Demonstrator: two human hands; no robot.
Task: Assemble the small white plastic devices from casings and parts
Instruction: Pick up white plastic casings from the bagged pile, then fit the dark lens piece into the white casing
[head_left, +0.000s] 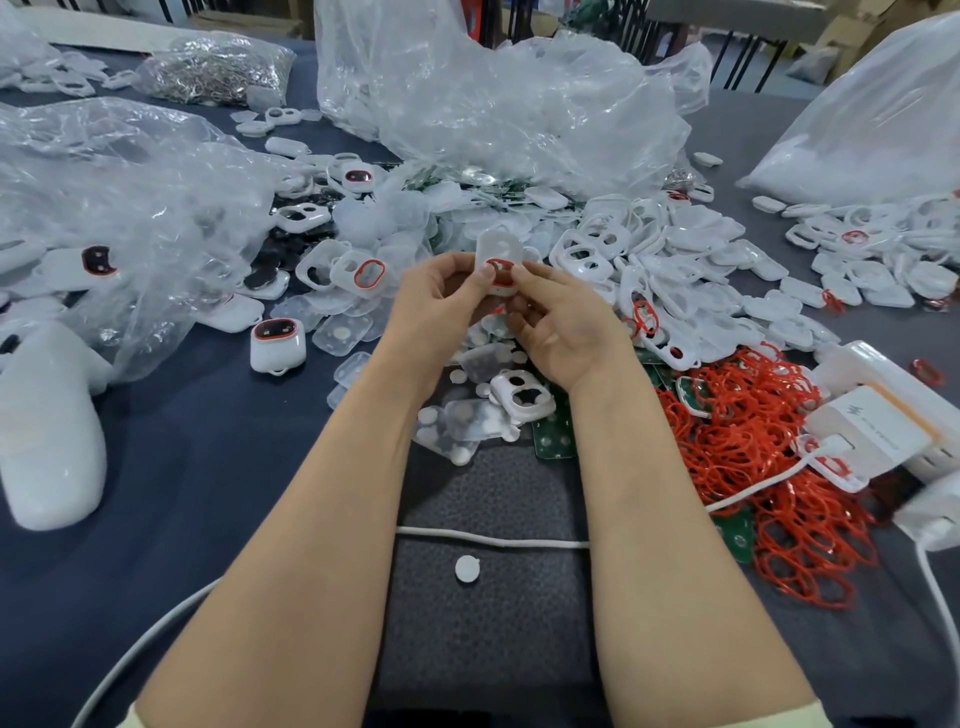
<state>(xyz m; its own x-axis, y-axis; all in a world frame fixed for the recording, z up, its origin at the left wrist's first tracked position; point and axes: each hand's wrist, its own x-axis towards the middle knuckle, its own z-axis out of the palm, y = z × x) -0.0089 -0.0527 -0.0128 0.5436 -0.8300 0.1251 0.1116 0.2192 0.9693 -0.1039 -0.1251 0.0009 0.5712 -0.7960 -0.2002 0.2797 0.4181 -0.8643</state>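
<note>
Early days, I judge: a finished device (278, 343), heaps of loose casings (649, 270), and the left hand (441, 306) and right hand (563, 325) both pinching one white casing (493, 247) with a red ring (501, 264) at its opening.

Glossy white plastic casings (597, 249), crinkled clear plastic bags (493, 93), matt dark cloth (208, 441).

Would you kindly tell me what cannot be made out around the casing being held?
Head view only:
White casing: lower part hidden by fingers of the left hand and right hand.
Clear bag behind: contents blurred by crumpled plastic.
White charger at right: cut off by the frame edge.
</note>
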